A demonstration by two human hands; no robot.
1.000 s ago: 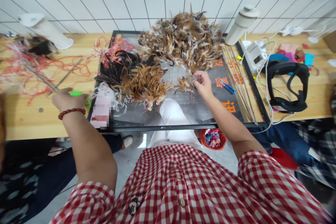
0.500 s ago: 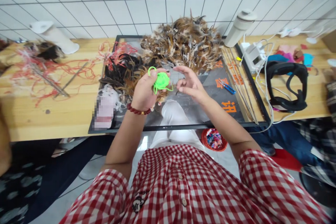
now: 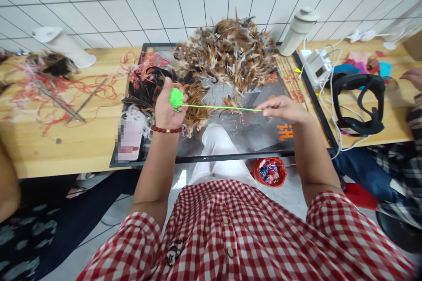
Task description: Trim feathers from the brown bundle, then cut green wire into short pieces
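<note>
My left hand (image 3: 166,106) is closed round a small ball of bright green string (image 3: 176,97), held above the black-framed mat (image 3: 231,156). A taut length of green string (image 3: 220,107) runs from the ball to my right hand (image 3: 283,109), which pinches its end. Under and behind both hands lie piles of brown feathers (image 3: 227,50) and a smaller brown tuft (image 3: 194,101). Dark feathers (image 3: 147,88) lie left of my left hand.
Red strings and thin sticks (image 3: 66,92) litter the wooden table at left, near a white roll (image 3: 64,44). A white bottle (image 3: 298,30), a power strip with cables (image 3: 316,68) and a black headset (image 3: 358,103) sit at right. Another person's hand (image 3: 412,78) shows far right. A red bin (image 3: 269,171) stands below.
My left hand brought the green string from the left side of the table to the middle. My right hand left the feathers, took the string's end and drew it out rightward.
</note>
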